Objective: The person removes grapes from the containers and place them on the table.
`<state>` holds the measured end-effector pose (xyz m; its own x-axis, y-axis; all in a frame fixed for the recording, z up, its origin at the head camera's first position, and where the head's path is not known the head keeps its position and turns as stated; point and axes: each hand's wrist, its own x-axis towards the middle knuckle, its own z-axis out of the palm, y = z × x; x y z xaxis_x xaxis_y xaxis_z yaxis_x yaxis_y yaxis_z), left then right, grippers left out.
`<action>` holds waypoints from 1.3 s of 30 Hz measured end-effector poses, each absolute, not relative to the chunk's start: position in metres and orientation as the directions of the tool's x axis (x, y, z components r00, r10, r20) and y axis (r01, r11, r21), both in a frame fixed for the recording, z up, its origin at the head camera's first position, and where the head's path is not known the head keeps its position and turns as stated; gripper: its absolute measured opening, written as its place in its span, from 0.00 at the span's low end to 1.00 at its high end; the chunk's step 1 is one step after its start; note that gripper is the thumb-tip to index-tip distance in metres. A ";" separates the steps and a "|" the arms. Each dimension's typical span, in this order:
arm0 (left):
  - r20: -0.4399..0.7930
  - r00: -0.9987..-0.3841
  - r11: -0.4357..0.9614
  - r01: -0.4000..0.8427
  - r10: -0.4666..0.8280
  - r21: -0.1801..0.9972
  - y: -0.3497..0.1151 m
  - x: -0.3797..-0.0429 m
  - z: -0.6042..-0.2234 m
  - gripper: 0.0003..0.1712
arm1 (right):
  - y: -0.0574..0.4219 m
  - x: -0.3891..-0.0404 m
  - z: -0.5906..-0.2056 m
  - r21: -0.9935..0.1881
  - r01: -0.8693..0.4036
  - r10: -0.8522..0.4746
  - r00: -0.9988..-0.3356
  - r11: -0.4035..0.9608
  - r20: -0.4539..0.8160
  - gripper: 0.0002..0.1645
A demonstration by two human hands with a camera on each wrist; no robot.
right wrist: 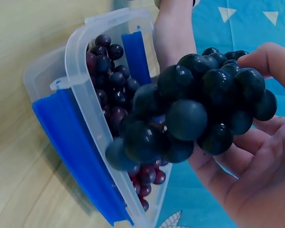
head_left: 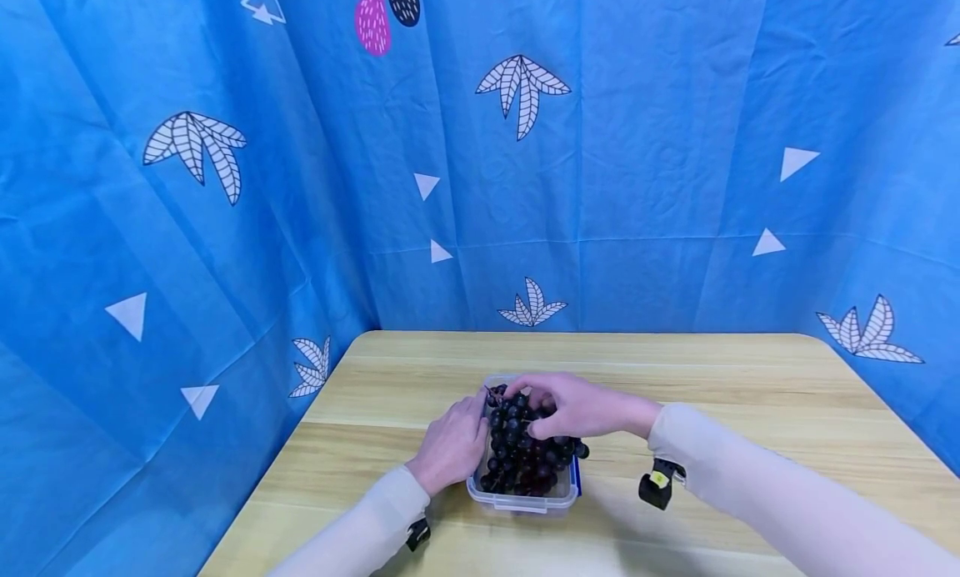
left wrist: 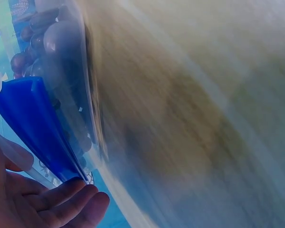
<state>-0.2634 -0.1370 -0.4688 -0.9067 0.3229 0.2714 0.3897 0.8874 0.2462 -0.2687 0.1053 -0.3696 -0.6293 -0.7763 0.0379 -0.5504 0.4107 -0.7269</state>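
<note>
A clear plastic container (head_left: 517, 504) with blue side clasps holds dark grapes (right wrist: 115, 85). My left hand (head_left: 453, 444) grips its left side. In the left wrist view its fingers (left wrist: 69, 204) lie against the lower end of a blue clasp (left wrist: 35, 126), with the thumb on the other side. My right hand (head_left: 573, 406) holds a bunch of dark grapes (right wrist: 185, 118) over the container, thumb on one side and fingers underneath. Part of this bunch overlaps the container's rim in the right wrist view. Some reddish grapes (right wrist: 147, 175) show below it inside.
The container stands on a light wooden table (head_left: 720, 393). A blue patterned curtain (head_left: 645, 168) hangs behind the table and along its left side. Black wrist cameras (head_left: 657, 484) are strapped over the pale sleeves (head_left: 780, 485).
</note>
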 end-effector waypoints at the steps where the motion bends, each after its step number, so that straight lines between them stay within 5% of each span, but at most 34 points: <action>1: 0.270 -0.907 0.887 0.389 0.322 0.250 -0.137 -0.263 -0.469 0.31 | 0.107 -0.269 -0.369 -0.730 -0.543 -0.769 -0.638 0.416 0.036 0.33; 30: 0.247 -0.918 0.883 0.374 0.310 0.283 -0.134 -0.261 -0.469 0.31 | 0.169 -0.284 -0.386 -0.741 -0.458 -0.584 -0.804 0.491 0.110 0.35; 39: 0.242 -0.920 0.881 0.373 0.309 0.290 -0.135 -0.261 -0.470 0.31 | 0.186 -0.284 -0.402 -0.793 -0.329 -0.456 -0.887 0.512 0.073 0.35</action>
<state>-0.2607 -0.1348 -0.4695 -0.9197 0.3092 0.2420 0.3727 0.8813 0.2904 -0.2841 0.1860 -0.4017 -0.8870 -0.4559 0.0730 -0.3286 0.5123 -0.7934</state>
